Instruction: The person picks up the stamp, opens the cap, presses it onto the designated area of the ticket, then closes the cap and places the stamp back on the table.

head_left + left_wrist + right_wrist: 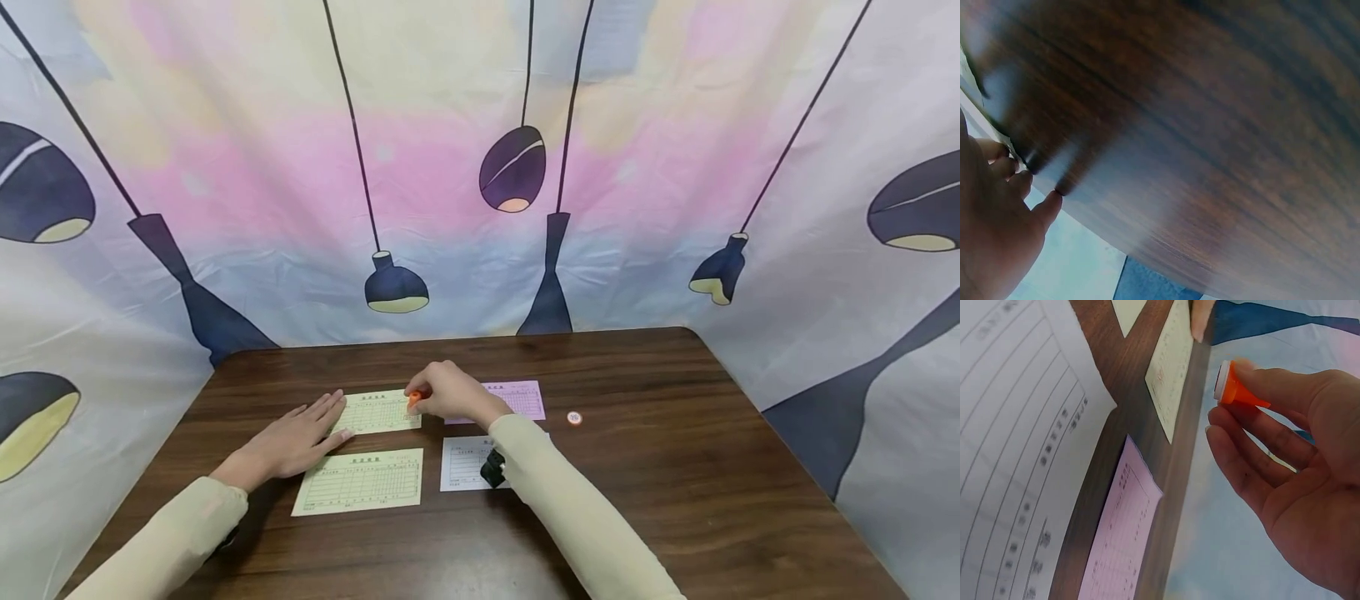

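Note:
My right hand (453, 396) pinches a small orange stamp (414, 399) between thumb and fingers, close over the right end of the far pale yellow-green form (378, 412). In the right wrist view the stamp (1238, 387) shows its white rim, facing toward the papers. With fingers stretched out, my left hand (296, 437) rests at the left edge of that same form. Its fingertips (1054, 199) lie against the wooden surface in the left wrist view. A second yellow-green form (360, 482) lies nearer, just below the left hand.
A pink form (517, 400) lies at the back, partly behind my right hand. Under the right forearm is a white form (461, 465). To the right sits a small round disc (574, 418) with an orange rim. The dark wooden table (637, 467) meets a patterned curtain (450, 167) behind.

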Demonstrator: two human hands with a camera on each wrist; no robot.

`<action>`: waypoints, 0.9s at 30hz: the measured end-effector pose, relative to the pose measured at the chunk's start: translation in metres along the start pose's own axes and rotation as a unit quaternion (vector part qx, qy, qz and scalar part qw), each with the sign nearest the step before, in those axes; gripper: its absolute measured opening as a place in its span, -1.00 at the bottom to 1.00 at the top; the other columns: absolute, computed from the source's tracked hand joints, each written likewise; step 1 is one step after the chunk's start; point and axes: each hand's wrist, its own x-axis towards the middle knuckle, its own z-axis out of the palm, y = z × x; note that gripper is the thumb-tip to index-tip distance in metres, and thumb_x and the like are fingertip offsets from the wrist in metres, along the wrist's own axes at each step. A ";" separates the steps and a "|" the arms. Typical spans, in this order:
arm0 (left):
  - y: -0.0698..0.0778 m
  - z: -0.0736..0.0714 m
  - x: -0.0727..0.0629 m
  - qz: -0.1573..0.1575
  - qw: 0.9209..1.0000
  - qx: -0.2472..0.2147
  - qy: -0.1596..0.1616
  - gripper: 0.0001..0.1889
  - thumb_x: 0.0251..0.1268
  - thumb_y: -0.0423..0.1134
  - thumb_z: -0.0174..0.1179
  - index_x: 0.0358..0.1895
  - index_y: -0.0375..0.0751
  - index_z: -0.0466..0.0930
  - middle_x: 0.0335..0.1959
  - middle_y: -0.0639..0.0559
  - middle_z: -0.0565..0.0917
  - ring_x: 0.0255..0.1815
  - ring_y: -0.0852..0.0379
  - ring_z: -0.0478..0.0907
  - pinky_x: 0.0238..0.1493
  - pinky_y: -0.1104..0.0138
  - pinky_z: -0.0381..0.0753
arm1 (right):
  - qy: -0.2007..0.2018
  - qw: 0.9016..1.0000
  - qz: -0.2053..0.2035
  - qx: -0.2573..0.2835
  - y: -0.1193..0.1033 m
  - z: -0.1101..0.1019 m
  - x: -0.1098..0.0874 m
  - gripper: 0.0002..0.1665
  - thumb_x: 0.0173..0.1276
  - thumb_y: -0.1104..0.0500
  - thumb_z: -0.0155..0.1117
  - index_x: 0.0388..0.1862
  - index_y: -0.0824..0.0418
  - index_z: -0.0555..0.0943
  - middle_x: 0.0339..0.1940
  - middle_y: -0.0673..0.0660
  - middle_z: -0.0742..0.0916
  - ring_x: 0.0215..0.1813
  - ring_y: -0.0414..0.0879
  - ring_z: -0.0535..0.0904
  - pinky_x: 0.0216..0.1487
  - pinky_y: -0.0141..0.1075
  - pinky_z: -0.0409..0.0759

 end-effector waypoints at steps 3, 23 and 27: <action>0.000 -0.001 0.000 -0.002 1.000 0.006 0.004 -0.15 0.69 0.30 -0.21 0.68 -0.34 0.09 0.72 -0.35 0.07 0.70 -0.39 0.10 0.60 -0.33 0.20 | 0.014 1.000 -0.005 0.002 0.002 -0.004 -0.008 -0.63 0.45 0.11 0.47 0.19 0.18 0.78 0.00 0.02 0.87 -0.23 -0.34 0.65 -0.14 -0.49 0.63; 0.005 -0.003 -0.003 0.005 1.000 0.003 0.014 -0.19 0.70 0.26 -0.17 0.66 -0.33 0.14 0.71 -0.34 0.13 0.69 -0.39 0.14 0.55 -0.33 0.30 | 0.060 0.997 -0.010 0.054 0.028 -0.018 -0.059 -0.67 0.50 0.09 0.41 0.18 0.12 0.78 -0.13 -0.08 0.88 -0.14 -0.28 0.74 -0.21 -0.41 0.65; 0.003 -0.003 -0.005 0.005 1.000 0.010 0.011 -0.22 0.71 0.23 -0.16 0.67 -0.30 0.14 0.71 -0.31 0.13 0.69 -0.36 0.14 0.56 -0.32 0.30 | 0.067 0.996 -0.018 0.046 0.031 -0.021 -0.067 -0.67 0.50 0.08 0.41 0.17 0.11 0.79 -0.11 -0.04 0.88 -0.14 -0.25 0.75 -0.26 -0.39 0.62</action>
